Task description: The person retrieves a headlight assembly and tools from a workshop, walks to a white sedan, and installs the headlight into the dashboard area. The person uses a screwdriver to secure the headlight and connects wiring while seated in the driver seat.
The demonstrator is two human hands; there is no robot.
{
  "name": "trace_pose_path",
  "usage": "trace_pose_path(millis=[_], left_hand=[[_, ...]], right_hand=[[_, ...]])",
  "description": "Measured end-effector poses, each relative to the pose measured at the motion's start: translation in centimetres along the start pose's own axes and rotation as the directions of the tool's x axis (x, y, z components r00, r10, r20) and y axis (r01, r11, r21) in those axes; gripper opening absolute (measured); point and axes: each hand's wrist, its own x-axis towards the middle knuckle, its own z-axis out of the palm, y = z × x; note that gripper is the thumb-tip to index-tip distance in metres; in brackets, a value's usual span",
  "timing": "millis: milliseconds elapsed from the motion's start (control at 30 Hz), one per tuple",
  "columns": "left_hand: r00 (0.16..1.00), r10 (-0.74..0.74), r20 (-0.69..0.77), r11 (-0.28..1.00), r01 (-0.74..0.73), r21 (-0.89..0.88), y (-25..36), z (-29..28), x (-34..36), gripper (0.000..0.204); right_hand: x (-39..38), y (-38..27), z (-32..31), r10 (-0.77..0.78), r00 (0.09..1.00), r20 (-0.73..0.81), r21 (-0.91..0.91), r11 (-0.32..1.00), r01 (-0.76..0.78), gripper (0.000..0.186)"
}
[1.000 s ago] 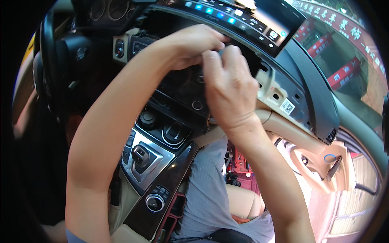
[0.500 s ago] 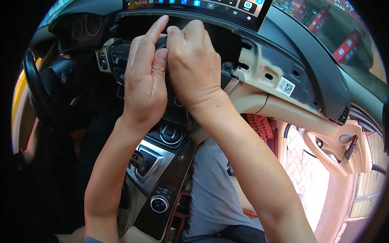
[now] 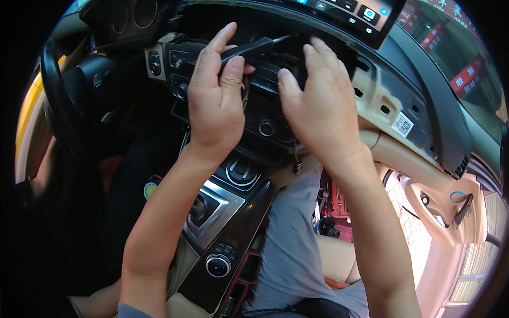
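My left hand holds the black handle of a screwdriver between thumb and fingers, its index finger raised; the thin metal shaft points up and right into the dark opening in the dashboard. Just right of the tool, my right hand is open, fingers slightly bent and apart, over the right part of the exposed centre panel. Whether its fingertips touch anything is unclear. A thin cable with a connector hangs below the panel.
A lit screen sits above the opening. The steering wheel is left, the exposed dash frame right. Below are the gear selector, control knob, a leg in grey trousers, a red tool case and the open door.
My hands have separated: the right has moved right and opened from its curled grip, while the left remains at the tool, whose handle and shaft now show. The view has shifted too.
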Motion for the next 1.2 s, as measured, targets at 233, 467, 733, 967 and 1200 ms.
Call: trace_pose_path(millis=[233,467,733,967,1200], left_hand=[[0.998,0.047,-0.045,0.999,-0.048,-0.022,-0.5,0.3,-0.3,0.045],[0.999,0.029,-0.026,0.999,-0.03,-0.035,-0.7,0.4,0.0,0.041],[0.997,0.074,0.009,0.993,-0.074,0.091,-0.3,0.1,0.1,0.037],[0.906,0.415,0.082,0.835,-0.416,0.361,0.3,-0.4,1.4,0.03],[0.801,0.547,0.245,0.648,-0.59,0.481,1.8,-0.3,2.7,0.029]], right_hand=[[2.2,-0.3,-1.8,0.26,0.908,0.33,0.097,0.947,-0.306,0.058],[3.0,0.3,-2.1,0.264,0.869,0.42,0.047,0.949,-0.311,0.063],[3.0,0.6,-2.1,0.241,0.873,0.424,0.023,0.961,-0.277,0.06],[2.9,0.4,-1.7,0.176,0.915,0.364,0.021,0.98,-0.197,0.052],[3.7,0.4,-2.3,0.245,0.846,0.473,0.158,0.921,-0.356,0.045]])
